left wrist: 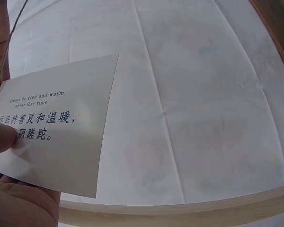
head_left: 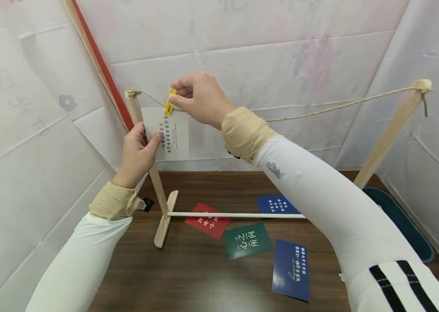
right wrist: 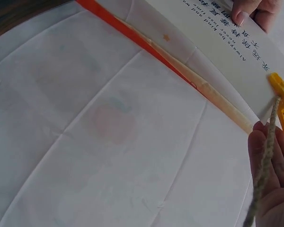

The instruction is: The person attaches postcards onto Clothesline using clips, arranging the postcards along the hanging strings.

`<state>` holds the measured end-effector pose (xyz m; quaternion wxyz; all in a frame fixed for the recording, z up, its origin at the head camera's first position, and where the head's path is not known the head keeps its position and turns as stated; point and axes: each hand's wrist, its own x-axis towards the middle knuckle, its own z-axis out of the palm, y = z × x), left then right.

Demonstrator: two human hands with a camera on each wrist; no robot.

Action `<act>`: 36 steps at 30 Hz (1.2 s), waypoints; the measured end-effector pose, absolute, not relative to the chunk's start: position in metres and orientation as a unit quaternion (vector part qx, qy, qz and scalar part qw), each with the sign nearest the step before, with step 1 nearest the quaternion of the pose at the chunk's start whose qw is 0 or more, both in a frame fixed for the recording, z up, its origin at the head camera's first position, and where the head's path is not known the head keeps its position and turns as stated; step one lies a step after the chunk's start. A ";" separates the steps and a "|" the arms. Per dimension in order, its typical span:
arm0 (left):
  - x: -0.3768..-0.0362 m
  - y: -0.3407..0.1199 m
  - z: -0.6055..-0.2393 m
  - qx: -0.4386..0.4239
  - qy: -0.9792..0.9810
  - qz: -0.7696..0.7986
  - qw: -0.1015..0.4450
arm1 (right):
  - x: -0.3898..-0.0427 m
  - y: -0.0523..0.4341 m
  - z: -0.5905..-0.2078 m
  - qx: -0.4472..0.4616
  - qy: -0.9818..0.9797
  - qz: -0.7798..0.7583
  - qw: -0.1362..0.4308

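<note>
The person is standing a white card (head_left: 166, 134) up against the twine (head_left: 321, 109) that is sagging between the two wooden posts of a little hanging frame, and everything here is turning on how the yellow clip (head_left: 170, 102) is sitting across that line. The right hand (head_left: 200, 99) is reaching over from the right and pinching the clip between thumb and fingertips, right at the card's top edge, close to the left post (head_left: 143, 143). The clip's long axis is running up and down, crossing the twine, which is running nearly level from side to side; from the right wrist view the clip is lying just beyond the fingertips with the twine passing beside it, though I cannot tell whether its mouth is already biting both the card and the twine. The left hand (head_left: 137, 154) is below and to the left, gripping the card's left edge with the thumb pressing on its printed face, holding it upright and hanging down from the line. So the right hand is the nearer one to the clip, the left merely steadying. Down on the dark table (head_left: 188, 277) a red card (head_left: 208, 221), a green card (head_left: 247, 240) and two blue cards (head_left: 291, 269) are lying loose near the frame's white crossbar (head_left: 235, 215).
</note>
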<state>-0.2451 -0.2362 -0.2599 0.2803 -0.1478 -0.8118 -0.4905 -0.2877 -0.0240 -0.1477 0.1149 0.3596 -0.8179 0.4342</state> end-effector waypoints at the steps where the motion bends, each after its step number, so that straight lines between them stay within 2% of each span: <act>1: -0.245 -0.236 -0.260 -0.148 -0.811 -0.491 0.280 | -0.288 -0.024 -0.148 0.357 -0.819 0.434 0.114; 7: -0.246 -0.236 -0.260 -0.146 -0.812 -0.491 0.279 | -0.285 -0.020 -0.148 0.352 -0.822 0.426 0.136; 23: -0.249 -0.238 -0.273 -0.139 -0.809 -0.514 0.248 | -0.266 -0.004 -0.166 0.431 -0.781 0.377 0.250; 36: -0.254 -0.241 -0.302 -0.144 -0.811 -0.521 0.221 | -0.255 0.006 -0.192 0.476 -0.765 0.358 0.246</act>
